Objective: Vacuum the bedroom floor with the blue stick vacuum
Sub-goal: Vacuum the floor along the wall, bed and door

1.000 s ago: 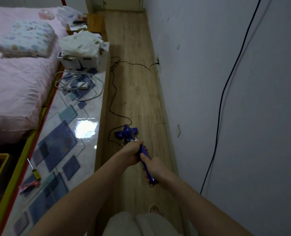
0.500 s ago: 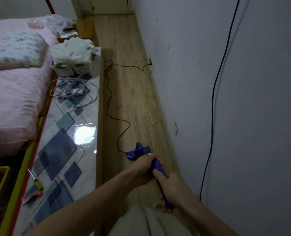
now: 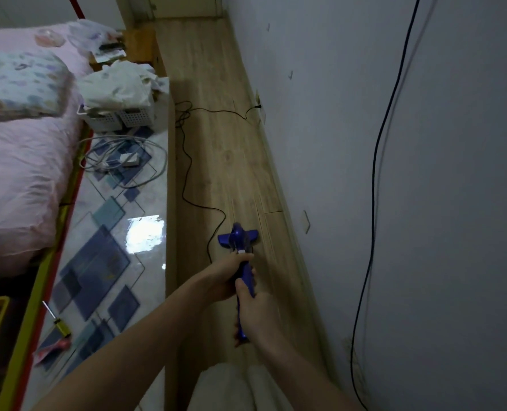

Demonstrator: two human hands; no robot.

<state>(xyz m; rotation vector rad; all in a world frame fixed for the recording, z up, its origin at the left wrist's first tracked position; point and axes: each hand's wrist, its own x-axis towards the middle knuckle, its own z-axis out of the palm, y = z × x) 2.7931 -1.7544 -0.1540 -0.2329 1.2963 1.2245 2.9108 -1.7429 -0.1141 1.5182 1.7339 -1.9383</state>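
The blue stick vacuum (image 3: 238, 239) stands on the narrow wooden floor strip (image 3: 231, 161), its head near the right wall's baseboard. My left hand (image 3: 228, 276) grips the upper part of the blue handle just below the vacuum body. My right hand (image 3: 255, 314) grips the lower end of the same handle, closer to me. A black power cord (image 3: 187, 161) runs from the vacuum along the floor to a wall socket (image 3: 258, 107).
A raised platform with a glossy blue-patterned top (image 3: 110, 256) borders the floor strip on the left. On it lie a white basket of cloth (image 3: 122, 93), coiled white cables (image 3: 125, 158) and a screwdriver (image 3: 57, 318). A pink bed (image 3: 21, 161) lies further left. A black cable (image 3: 376, 173) hangs on the wall.
The vacuum head slid from the left side of the strip toward the right wall and back toward the middle. Both hands kept their grip on the handle.
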